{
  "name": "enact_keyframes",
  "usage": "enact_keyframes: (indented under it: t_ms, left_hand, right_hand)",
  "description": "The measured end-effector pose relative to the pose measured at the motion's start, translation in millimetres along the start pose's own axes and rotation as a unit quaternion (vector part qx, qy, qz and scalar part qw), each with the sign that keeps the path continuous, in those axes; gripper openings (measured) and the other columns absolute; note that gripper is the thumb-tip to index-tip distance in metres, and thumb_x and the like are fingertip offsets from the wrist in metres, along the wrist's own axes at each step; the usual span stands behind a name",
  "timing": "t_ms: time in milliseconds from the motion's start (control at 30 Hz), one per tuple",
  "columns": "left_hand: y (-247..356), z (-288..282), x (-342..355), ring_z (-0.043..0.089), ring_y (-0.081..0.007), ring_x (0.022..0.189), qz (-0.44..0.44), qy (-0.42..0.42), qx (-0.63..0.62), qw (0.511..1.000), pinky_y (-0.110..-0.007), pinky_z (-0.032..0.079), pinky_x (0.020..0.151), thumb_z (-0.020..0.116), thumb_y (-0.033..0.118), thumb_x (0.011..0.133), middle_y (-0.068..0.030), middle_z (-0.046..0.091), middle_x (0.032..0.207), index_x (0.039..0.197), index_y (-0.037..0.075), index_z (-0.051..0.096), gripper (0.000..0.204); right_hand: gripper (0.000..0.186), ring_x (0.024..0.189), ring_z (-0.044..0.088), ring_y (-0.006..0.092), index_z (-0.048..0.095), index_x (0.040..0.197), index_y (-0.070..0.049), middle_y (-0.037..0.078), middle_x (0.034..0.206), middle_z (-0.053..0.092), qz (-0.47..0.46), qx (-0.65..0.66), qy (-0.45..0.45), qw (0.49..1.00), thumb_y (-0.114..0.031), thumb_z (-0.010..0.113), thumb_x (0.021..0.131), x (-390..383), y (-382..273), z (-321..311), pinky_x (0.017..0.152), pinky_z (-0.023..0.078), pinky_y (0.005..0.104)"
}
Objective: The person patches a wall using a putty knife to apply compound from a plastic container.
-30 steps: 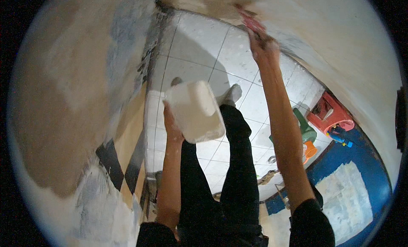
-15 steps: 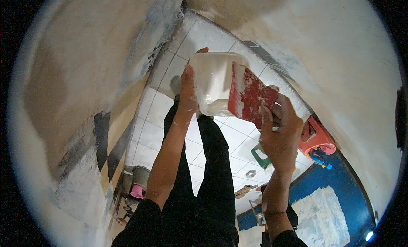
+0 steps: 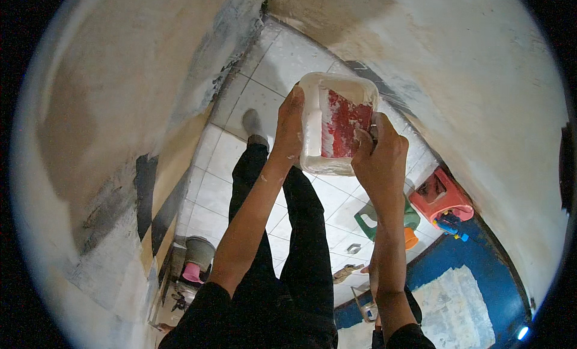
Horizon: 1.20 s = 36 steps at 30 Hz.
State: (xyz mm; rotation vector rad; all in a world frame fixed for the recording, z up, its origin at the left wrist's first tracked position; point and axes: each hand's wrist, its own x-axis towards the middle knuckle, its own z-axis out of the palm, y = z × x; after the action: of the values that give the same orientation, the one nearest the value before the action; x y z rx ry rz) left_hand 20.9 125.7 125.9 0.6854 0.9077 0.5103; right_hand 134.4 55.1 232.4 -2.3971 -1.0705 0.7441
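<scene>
A white rectangular plastic tub (image 3: 327, 166) is held up in front of me over the tiled floor. My left hand (image 3: 291, 124) grips its left side, with the fingers mostly hidden behind the wall of the tub. In my right hand (image 3: 383, 148) is a flat red putty spreader (image 3: 347, 128), smeared with white paste and pinched between thumb and fingers. Its blade is inside the tub, tilted, with its straight edge toward the left inner wall. White paste coats that side of the tub. Whether the blade touches the wall, I cannot tell.
Patchy plastered walls (image 3: 469, 66) close in on both sides and meet ahead. On the right stand a red plastic stool-like thing (image 3: 445, 196) and a green container (image 3: 410, 217) with an orange part. A grey bucket (image 3: 199, 250) with a pink scoop (image 3: 192, 272) stands lower left.
The tub has shifted right in my left hand. My right hand has moved slightly left, bringing the red spreader from the tub's right rim into it.
</scene>
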Motion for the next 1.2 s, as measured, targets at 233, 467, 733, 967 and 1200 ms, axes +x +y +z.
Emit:
enact_keyframes:
  t_ms: [233, 467, 733, 967, 1200]
  left_hand:
    - [3, -3, 11, 0.052, -0.0163, 0.098, 0.108, -0.059, 0.073, 0.990, -0.028, 0.041, 0.086, 0.038, 0.044, 0.092, -0.0108, 0.054, 0.109, 0.120, -0.001, 0.046, 0.053]
    - [2, -24, 30, 0.052, -0.0167, 0.100, 0.103, -0.059, 0.080, 0.990, -0.028, 0.040, 0.089, 0.036, 0.043, 0.093, -0.0110, 0.055, 0.109, 0.120, 0.000, 0.047, 0.051]
    - [-6, -36, 61, 0.050, -0.0193, 0.105, 0.057, -0.016, 0.077, 0.995, -0.031, 0.039, 0.091, 0.037, 0.048, 0.092, -0.0122, 0.052, 0.115, 0.121, 0.000, 0.046, 0.057]
    - [-19, -85, 115, 0.057, -0.0212, 0.091, -0.023, 0.069, -0.036, 0.997, -0.035, 0.046, 0.082, 0.042, 0.050, 0.089, -0.0109, 0.055, 0.101, 0.114, 0.002, 0.048, 0.054]
    - [-6, -128, 113, 0.050, -0.0249, 0.108, 0.012, 0.093, -0.016, 0.995, -0.036, 0.041, 0.092, 0.040, 0.053, 0.088, -0.0159, 0.048, 0.119, 0.125, 0.000, 0.040, 0.065]
  right_hand:
    - [0.015, 0.060, 0.062, 0.0163, 0.054, 0.091, 0.004, 0.016, 0.072, 0.063, 0.099, 0.176, -0.011, 0.979, 0.008, 0.049, 0.077, 0, 49, 37, 0.051, 0.047, 0.0275]
    - [0.016, 0.067, 0.064, 0.0206, 0.054, 0.096, 0.003, 0.017, 0.079, 0.063, 0.168, 0.306, -0.006, 0.937, 0.004, 0.052, 0.080, 0, 53, 50, 0.057, 0.052, 0.0314]
    - [0.021, 0.071, 0.064, 0.0209, 0.050, 0.105, 0.005, 0.016, 0.087, 0.063, 0.221, 0.571, 0.018, 0.790, -0.003, 0.052, 0.085, -3, 64, 68, 0.064, 0.056, 0.0324]
    - [0.021, 0.096, 0.058, 0.0271, 0.047, 0.105, 0.008, 0.019, 0.103, 0.056, 0.185, 0.598, 0.102, 0.773, -0.004, 0.048, 0.088, 31, 61, 97, 0.084, 0.050, 0.0400]
    - [0.029, 0.105, 0.052, 0.0339, 0.041, 0.110, 0.014, 0.026, 0.113, 0.048, 0.201, 0.765, 0.192, 0.581, -0.007, 0.032, 0.092, 147, 102, 88, 0.093, 0.046, 0.0399]
